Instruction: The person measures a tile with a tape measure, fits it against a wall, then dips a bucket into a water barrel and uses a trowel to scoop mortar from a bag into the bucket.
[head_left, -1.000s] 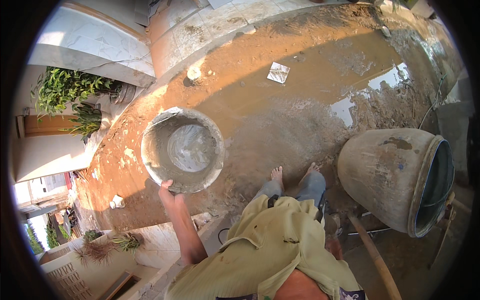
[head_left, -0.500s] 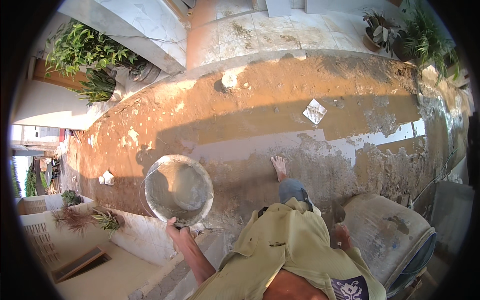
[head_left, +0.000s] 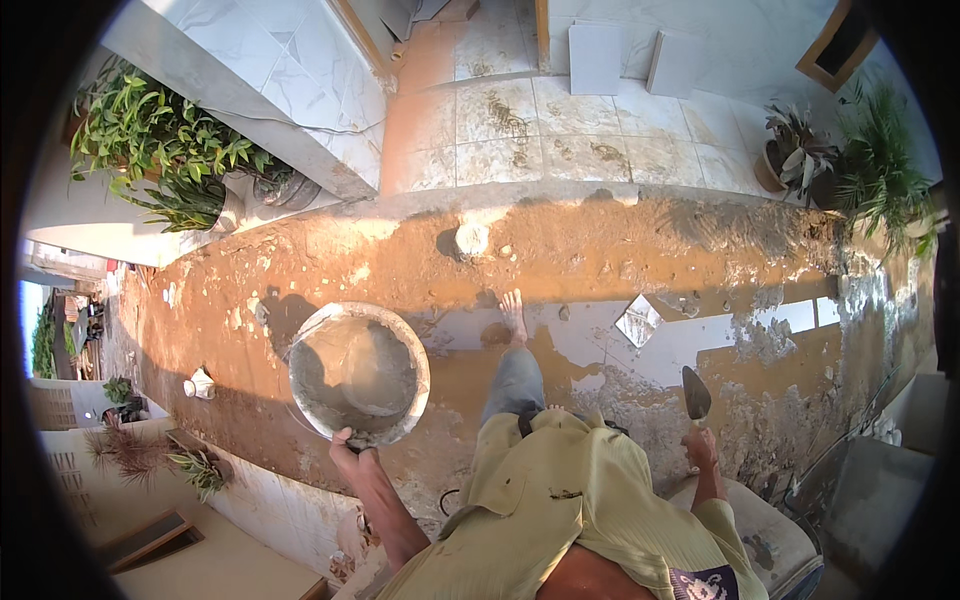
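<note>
My left hand grips the near rim of a round bucket that is held up over the muddy ground. Wet grey mortar covers the bucket's bottom, and a thin wire handle hangs at its left side. On the right, my right hand is closed round the handle of a pointed trowel, its blade directed away from me. One bare foot is forward on the wet ground, to the right of the bucket.
Brown mud and puddles spread ahead, with a broken tile piece lying there. A whitish round lump sits near the tiled porch. A drum stands close at my right. Potted plants line the left; others stand far right.
I have stepped forward, one foot now farther out. The bucket stays in my left hand. My right hand has swung out from beside the drum, bringing the trowel into clear view.
</note>
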